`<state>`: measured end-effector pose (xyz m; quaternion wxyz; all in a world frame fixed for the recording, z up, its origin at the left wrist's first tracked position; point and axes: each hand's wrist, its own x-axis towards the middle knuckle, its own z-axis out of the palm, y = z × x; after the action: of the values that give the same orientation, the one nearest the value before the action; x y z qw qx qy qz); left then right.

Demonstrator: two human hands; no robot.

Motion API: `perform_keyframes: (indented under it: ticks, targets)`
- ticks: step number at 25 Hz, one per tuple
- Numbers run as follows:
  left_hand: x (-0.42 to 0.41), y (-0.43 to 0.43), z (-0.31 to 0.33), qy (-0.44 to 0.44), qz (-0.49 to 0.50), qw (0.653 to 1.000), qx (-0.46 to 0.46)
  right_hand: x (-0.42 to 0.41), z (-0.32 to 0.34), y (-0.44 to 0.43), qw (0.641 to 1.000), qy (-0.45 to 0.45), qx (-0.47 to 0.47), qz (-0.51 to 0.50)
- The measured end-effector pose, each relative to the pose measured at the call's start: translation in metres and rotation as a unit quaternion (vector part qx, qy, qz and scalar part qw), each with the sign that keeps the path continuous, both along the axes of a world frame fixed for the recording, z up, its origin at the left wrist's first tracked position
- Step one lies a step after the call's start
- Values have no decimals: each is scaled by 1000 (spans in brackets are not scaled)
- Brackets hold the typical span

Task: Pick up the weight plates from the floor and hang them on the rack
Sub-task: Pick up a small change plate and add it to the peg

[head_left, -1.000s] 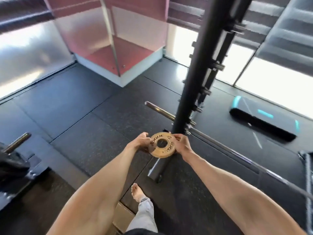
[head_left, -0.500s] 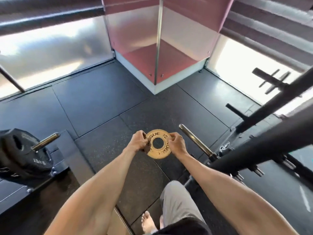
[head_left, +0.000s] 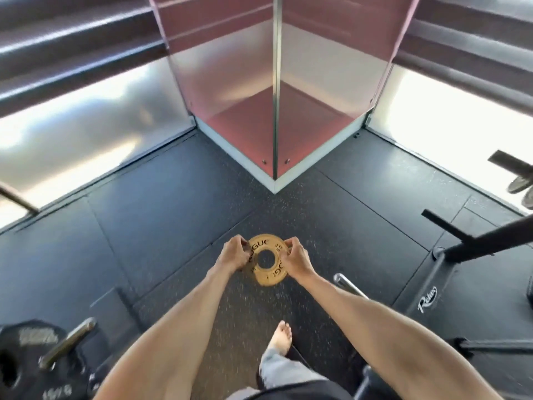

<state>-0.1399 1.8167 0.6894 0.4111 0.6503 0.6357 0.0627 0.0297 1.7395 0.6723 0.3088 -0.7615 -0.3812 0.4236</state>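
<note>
A small tan weight plate (head_left: 268,274) with black lettering and a round centre hole hangs in the air above the dark rubber floor. My left hand (head_left: 234,254) grips its left edge and my right hand (head_left: 294,259) grips its right edge, fingers curled over the rim. At the bottom left a black weight plate (head_left: 26,368) sits on a steel peg (head_left: 67,343) of a rack. Another steel peg (head_left: 350,285) pokes out just right of my right forearm.
A black rack frame (head_left: 487,243) with base feet stands at the right, with small plates (head_left: 520,184) hanging at the far right edge. A glass-and-pink partition corner (head_left: 275,174) juts out ahead. My bare foot (head_left: 281,339) is on the floor below the plate.
The view has swung left: the black rack upright has gone from centre to the right edge, and the left peg with the black plate has come closer. Both hands still hold the tan plate.
</note>
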Motion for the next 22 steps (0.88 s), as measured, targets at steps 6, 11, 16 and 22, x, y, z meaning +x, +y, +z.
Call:
perform_keyframes:
  ticks: [6,11,16,22]
  targets:
    - [85,135,2,8,-98,995,12,70,3,102,999,-6,-8,-42]
    - [200,240,-6,7,-248,969,14,149,-9,173,987,-52,-38,-144]
    - [329,312,7,18,-423,906,21,224,-3,224,947,-64,-46,-310]
    - [463,360,13,-10,-575,817,35,305,8,258,889,-94,-29,-448]
